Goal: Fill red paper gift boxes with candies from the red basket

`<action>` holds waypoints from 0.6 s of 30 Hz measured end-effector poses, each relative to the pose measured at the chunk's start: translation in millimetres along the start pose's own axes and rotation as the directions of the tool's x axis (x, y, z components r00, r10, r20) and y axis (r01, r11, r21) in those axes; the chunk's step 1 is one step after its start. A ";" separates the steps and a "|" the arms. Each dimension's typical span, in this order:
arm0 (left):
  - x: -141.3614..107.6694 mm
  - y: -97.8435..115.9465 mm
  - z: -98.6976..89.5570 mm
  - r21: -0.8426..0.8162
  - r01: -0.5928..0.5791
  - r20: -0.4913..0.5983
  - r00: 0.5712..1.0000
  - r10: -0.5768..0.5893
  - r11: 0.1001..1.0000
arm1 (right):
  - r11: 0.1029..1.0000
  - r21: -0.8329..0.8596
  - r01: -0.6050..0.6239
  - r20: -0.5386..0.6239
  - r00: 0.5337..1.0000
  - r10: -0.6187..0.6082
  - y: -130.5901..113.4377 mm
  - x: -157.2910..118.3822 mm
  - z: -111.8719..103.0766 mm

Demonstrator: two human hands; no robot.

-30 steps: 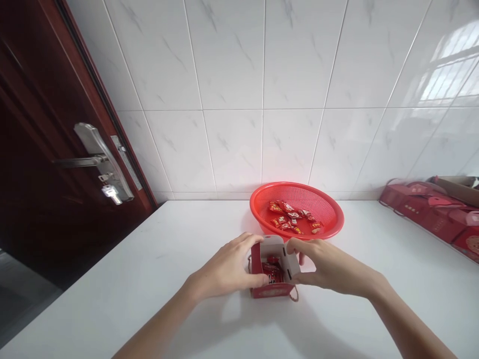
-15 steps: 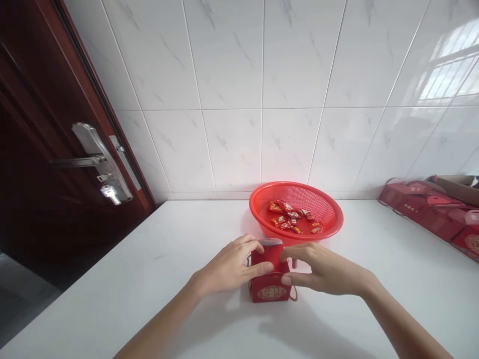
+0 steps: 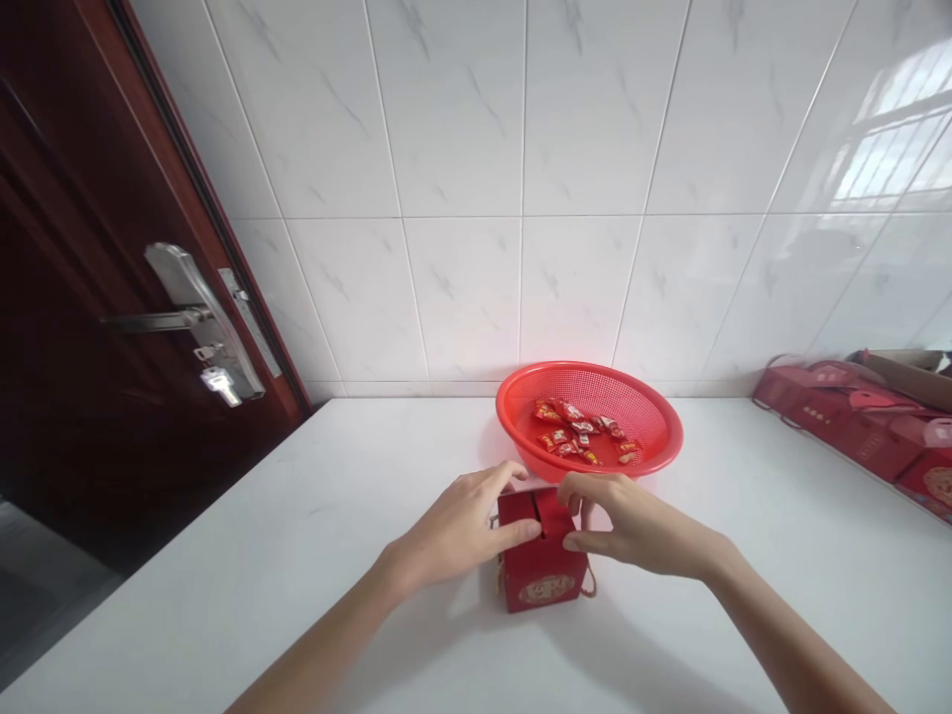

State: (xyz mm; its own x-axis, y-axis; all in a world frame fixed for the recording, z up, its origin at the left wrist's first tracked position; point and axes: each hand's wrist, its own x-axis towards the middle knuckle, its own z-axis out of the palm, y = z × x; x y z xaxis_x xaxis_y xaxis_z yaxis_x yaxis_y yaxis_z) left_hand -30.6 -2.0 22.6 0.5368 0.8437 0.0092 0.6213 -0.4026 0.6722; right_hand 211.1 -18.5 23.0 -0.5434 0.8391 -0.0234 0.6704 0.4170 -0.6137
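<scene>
A small red box [image 3: 546, 573] with a gold emblem on its front and cord at both sides stands on the white table. A dark slit shows in its top. My left hand [image 3: 465, 521] is at the box's left side, thumb over the top and fingers at the back edge. On the right, my right hand [image 3: 621, 521] touches the top with thumb and curled fingers. Both hands have thumb and fingers apart around the box. Just behind it sits a red plastic basket [image 3: 661, 421] with several red-wrapped candies [image 3: 584, 428] inside.
Several red boxes [image 3: 855, 416] line the table's right side, near an open cardboard box [image 3: 911, 372]. A tiled wall [image 3: 461, 297] rises behind the white table [image 3: 297, 526]. A dark red door [image 3: 89, 248] with keys is at left.
The box's top flaps have come down flat, showing the slit between them. The box has turned slightly. My right fingers have curled more and moved slightly up.
</scene>
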 end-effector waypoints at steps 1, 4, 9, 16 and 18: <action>0.6 0.0 0.8 0.017 -0.011 -0.005 1.000 0.011 1.000 | 1.000 -0.013 -0.023 -0.012 1.000 0.022 0.2 0.3 0.2; 3.2 -1.4 4.0 0.087 -0.043 0.000 0.999 0.043 0.995 | 0.995 -0.060 -0.082 -0.031 0.996 0.080 1.3 1.8 1.6; 4.9 -5.1 10.1 0.129 -0.024 0.038 0.999 0.019 0.991 | 0.987 -0.106 -0.118 -0.012 0.993 0.117 0.9 3.2 3.1; 2.8 -1.4 11.5 0.109 0.022 0.107 0.994 -0.034 0.994 | 0.980 -0.164 -0.114 0.047 0.991 0.123 2.1 2.0 4.1; 2.3 -0.9 11.6 0.100 0.041 0.133 0.990 -0.054 0.994 | 0.980 -0.152 -0.126 0.064 0.988 0.137 4.3 1.6 5.0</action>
State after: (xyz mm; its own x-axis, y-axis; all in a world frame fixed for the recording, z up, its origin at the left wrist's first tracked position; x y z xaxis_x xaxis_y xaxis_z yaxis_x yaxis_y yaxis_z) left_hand -23.3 -3.8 13.4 0.5734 0.8095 -0.1257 0.6970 -0.4014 0.5942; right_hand 210.6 -17.2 16.4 -0.4772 0.8646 -0.1576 0.8027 0.3558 -0.4786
